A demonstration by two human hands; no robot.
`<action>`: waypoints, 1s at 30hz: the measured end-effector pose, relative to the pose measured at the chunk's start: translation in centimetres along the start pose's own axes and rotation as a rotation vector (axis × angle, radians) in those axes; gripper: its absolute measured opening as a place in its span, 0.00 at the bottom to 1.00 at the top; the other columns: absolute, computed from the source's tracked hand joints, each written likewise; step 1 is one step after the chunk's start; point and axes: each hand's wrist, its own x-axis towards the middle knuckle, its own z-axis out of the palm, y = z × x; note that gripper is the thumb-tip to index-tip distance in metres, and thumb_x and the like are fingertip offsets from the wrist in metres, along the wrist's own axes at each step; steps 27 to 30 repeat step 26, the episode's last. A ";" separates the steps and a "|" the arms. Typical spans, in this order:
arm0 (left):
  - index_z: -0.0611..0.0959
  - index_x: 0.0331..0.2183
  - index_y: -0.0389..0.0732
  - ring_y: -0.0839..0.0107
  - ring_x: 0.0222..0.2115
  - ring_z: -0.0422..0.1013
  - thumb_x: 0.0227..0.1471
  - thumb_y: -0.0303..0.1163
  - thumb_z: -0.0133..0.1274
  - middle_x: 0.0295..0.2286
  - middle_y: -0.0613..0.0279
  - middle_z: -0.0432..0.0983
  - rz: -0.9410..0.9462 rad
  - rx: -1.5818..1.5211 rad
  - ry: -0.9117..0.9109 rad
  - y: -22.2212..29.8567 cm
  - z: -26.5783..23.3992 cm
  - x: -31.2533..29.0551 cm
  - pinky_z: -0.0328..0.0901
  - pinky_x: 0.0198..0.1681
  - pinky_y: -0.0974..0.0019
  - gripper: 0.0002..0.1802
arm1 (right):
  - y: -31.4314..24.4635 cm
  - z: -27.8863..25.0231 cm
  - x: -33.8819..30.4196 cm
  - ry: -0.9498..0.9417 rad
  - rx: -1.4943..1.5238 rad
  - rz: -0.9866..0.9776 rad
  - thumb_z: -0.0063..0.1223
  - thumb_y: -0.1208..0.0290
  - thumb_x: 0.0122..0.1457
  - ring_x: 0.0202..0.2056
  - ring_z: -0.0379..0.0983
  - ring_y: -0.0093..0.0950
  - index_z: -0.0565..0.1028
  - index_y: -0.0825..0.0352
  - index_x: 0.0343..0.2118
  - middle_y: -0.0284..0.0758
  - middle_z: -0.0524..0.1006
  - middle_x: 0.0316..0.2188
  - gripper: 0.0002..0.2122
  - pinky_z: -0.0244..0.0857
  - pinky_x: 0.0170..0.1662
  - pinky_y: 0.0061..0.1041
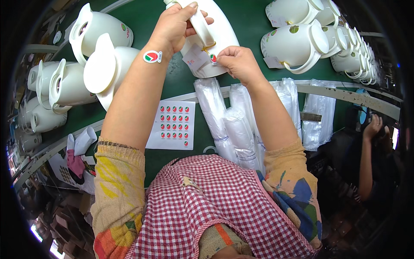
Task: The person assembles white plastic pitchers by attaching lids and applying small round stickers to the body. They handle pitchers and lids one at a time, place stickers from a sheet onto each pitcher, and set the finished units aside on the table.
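My left hand (174,26) is wrapped round the handle of a white vacuum jug (222,28), which lies tilted on the green bench. A white paper tag (196,59) hangs from that handle on a gold tie. Close to the jug's lower end, my right hand (241,64) pinches a small red and green sticker (213,58) at its surface; whether it is stuck down, I cannot tell. Another round sticker (152,56) is on my left forearm. Between my arms lies a white sheet (171,140) with rows of the same stickers.
Several white jugs (105,30) stand at the left, and more tagged jugs (291,41) line the right. Bundles of clear plastic bags (213,110) lie before me across a metal rail (353,96). Another person's arm (366,159) shows at far right.
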 end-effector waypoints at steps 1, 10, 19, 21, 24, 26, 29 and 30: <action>0.76 0.44 0.40 0.70 0.31 0.76 0.57 0.38 0.51 0.35 0.60 0.78 -0.003 0.003 0.000 0.1 0.0 -0.1 0.73 0.34 0.65 0.16 | 0.1 0.1 0.0 0.012 -0.009 -0.008 0.57 0.77 0.46 0.22 0.70 0.19 0.78 0.71 0.24 0.32 0.77 0.21 0.03 0.66 0.28 0.19; 0.73 0.41 0.36 0.63 0.39 0.77 0.61 0.34 0.44 0.35 0.56 0.76 -0.026 0.265 0.102 1.4 1.0 -0.4 0.73 0.41 0.65 0.12 | 0.7 1.0 -0.2 0.174 -0.176 -0.131 0.56 0.73 0.46 0.22 0.72 0.20 0.78 0.70 0.24 0.34 0.78 0.21 0.06 0.66 0.28 0.20; 0.73 0.39 0.37 0.64 0.38 0.77 0.61 0.34 0.44 0.34 0.57 0.77 -0.049 0.196 0.076 1.3 1.5 -0.5 0.73 0.40 0.65 0.11 | 1.6 2.0 -1.0 0.346 -0.371 -0.209 0.56 0.66 0.46 0.24 0.75 0.29 0.76 0.66 0.26 0.34 0.77 0.20 0.09 0.66 0.29 0.27; 0.73 0.40 0.37 0.64 0.38 0.77 0.61 0.34 0.44 0.34 0.57 0.77 -0.044 0.229 0.077 1.8 2.8 -1.4 0.73 0.40 0.65 0.11 | 1.2 1.8 -1.4 0.379 -0.457 -0.201 0.58 0.64 0.46 0.23 0.73 0.28 0.75 0.65 0.28 0.32 0.77 0.20 0.10 0.66 0.29 0.26; 0.73 0.40 0.38 0.63 0.38 0.77 0.60 0.34 0.45 0.34 0.56 0.77 -0.045 0.255 0.069 2.2 3.5 -1.9 0.73 0.41 0.66 0.11 | 0.9 1.3 -1.6 0.457 -0.593 -0.203 0.63 0.61 0.45 0.22 0.70 0.24 0.74 0.65 0.32 0.28 0.76 0.21 0.15 0.65 0.30 0.24; 0.73 0.41 0.38 0.62 0.38 0.77 0.60 0.35 0.46 0.35 0.56 0.76 -0.047 0.257 0.061 2.1 3.6 -2.1 0.73 0.41 0.66 0.11 | 0.8 1.2 -1.4 0.520 -0.698 -0.246 0.66 0.58 0.43 0.23 0.72 0.26 0.73 0.64 0.36 0.29 0.76 0.22 0.20 0.65 0.30 0.25; 0.73 0.41 0.38 0.62 0.38 0.77 0.60 0.35 0.46 0.35 0.56 0.76 -0.047 0.257 0.061 2.1 3.6 -2.1 0.73 0.41 0.66 0.11 | 0.8 1.2 -1.4 0.520 -0.698 -0.246 0.66 0.58 0.43 0.23 0.72 0.26 0.73 0.64 0.36 0.29 0.76 0.22 0.20 0.65 0.30 0.25; 0.73 0.41 0.38 0.62 0.38 0.77 0.60 0.35 0.46 0.35 0.56 0.76 -0.047 0.257 0.061 2.1 3.6 -2.1 0.73 0.41 0.66 0.11 | 0.8 1.2 -1.4 0.520 -0.698 -0.246 0.66 0.58 0.43 0.23 0.72 0.26 0.73 0.64 0.36 0.29 0.76 0.22 0.20 0.65 0.30 0.25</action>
